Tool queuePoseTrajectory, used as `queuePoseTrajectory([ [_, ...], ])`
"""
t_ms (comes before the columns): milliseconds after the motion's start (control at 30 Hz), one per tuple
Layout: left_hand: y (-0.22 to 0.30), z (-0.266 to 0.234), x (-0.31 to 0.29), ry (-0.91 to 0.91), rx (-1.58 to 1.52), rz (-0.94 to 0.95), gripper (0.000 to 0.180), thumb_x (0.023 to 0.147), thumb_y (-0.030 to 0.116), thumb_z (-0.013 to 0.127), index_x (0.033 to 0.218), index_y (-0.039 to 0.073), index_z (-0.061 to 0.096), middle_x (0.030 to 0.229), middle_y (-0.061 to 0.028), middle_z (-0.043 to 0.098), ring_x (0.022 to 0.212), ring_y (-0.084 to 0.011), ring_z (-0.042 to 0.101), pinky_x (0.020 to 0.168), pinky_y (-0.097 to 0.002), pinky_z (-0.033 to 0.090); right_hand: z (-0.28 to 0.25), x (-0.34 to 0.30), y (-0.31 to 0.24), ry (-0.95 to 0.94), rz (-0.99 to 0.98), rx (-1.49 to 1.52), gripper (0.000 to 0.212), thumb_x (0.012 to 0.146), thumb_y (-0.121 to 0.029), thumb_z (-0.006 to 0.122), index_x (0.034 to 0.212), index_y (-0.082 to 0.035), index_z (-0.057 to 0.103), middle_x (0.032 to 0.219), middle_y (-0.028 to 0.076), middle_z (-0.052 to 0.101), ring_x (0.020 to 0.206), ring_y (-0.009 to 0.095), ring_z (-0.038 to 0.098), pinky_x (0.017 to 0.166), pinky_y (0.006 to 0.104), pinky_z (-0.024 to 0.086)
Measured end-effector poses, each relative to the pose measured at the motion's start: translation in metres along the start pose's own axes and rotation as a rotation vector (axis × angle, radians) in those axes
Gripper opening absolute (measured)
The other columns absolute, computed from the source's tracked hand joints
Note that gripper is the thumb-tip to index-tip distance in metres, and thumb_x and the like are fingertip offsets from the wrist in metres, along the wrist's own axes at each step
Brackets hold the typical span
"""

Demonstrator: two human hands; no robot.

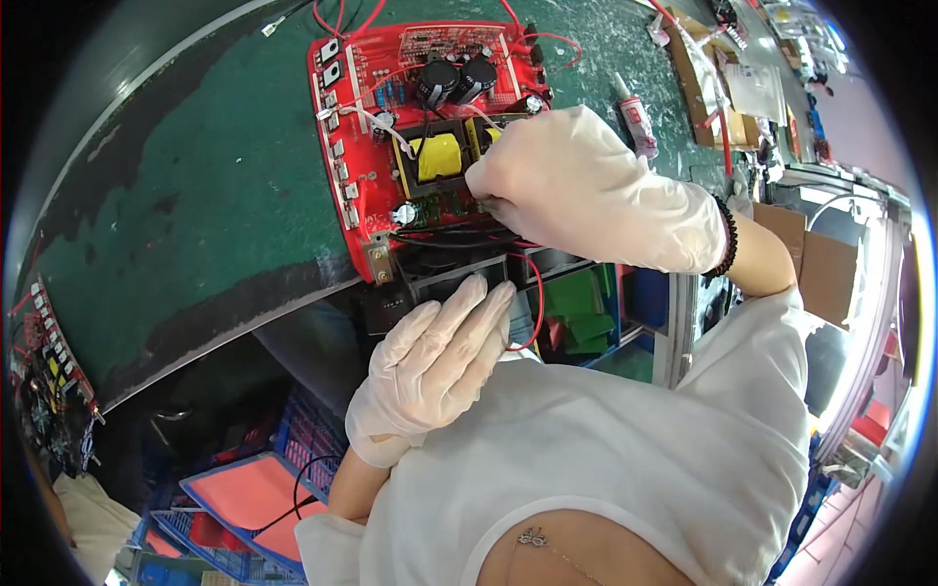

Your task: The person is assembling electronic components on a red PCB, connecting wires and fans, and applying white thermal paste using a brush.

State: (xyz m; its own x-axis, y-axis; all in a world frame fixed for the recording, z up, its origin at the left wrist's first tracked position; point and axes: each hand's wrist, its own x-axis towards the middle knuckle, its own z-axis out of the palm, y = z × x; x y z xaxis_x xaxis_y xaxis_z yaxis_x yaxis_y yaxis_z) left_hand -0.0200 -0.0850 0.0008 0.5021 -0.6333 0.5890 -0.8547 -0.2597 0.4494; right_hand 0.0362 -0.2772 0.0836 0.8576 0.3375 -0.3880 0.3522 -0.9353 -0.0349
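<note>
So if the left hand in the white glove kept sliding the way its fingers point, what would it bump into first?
Probably the black fan block at the near edge of the red circuit board. The left hand already has its fingertips at it, though depth is hard to judge.

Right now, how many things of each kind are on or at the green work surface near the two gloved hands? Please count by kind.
Gloved hands: 2, the left hand and the right hand
Red circuit boards: 1, the red circuit board
Black cylindrical capacitors: 2, the capacitors
Yellow-taped transformers: 1, the transformer
White tubes with a nozzle: 1, the white tube
Total: 7
</note>
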Motion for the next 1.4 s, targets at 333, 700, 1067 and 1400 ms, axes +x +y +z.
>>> queuePoseTrajectory([
  [333,-0.001,0.004,0.006,0.040,0.001,-0.024,0.010,0.077,0.008,0.063,0.086,0.009,0.065,0.105,0.0017,0.065,0.106,-0.0140,0.056,0.096,-0.0288,0.033,-0.007,0.009,-0.001,-0.025,-0.078,0.031,0.010,0.064,-0.009,0.059,0.071,-0.005,0.065,0.063,0.015,0.059,0.064,0.033,0.061,0.056,0.0396,0.049],
  [700,-0.001,0.004,0.003,0.089,-0.027,0.010,0.012,0.077,0.006,0.061,0.089,0.005,0.065,0.105,-0.0020,0.065,0.106,-0.0162,0.056,0.084,-0.0272,0.040,0.011,0.002,-0.013,0.063,0.075,0.009,0.009,0.067,-0.011,0.060,0.072,-0.008,0.066,0.067,0.014,0.061,0.066,0.033,0.061,0.059,0.0420,0.050],
  [1067,0.004,-0.012,0.002,0.214,-0.108,-0.166,0.031,0.061,0.005,0.073,0.092,0.011,0.068,0.097,-0.0044,0.060,0.092,-0.0226,0.058,0.075,-0.0326,0.047,-0.010,-0.002,-0.016,0.087,-0.019,-0.003,0.012,0.066,-0.004,0.059,0.075,0.002,0.064,0.069,0.017,0.062,0.072,0.033,0.063,0.060,0.0386,0.050],
  [1400,-0.005,-0.039,0.017,0.254,-0.311,-0.480,0.027,0.065,-0.002,0.074,0.090,0.004,0.068,0.072,-0.0050,0.061,0.057,-0.0159,0.056,0.056,-0.0256,0.047,-0.024,-0.028,-0.036,0.068,-0.095,1.015,0.015,0.083,-0.011,0.063,0.094,0.000,0.066,0.084,0.010,0.066,0.077,0.014,0.063,0.070,0.0246,0.048],
])
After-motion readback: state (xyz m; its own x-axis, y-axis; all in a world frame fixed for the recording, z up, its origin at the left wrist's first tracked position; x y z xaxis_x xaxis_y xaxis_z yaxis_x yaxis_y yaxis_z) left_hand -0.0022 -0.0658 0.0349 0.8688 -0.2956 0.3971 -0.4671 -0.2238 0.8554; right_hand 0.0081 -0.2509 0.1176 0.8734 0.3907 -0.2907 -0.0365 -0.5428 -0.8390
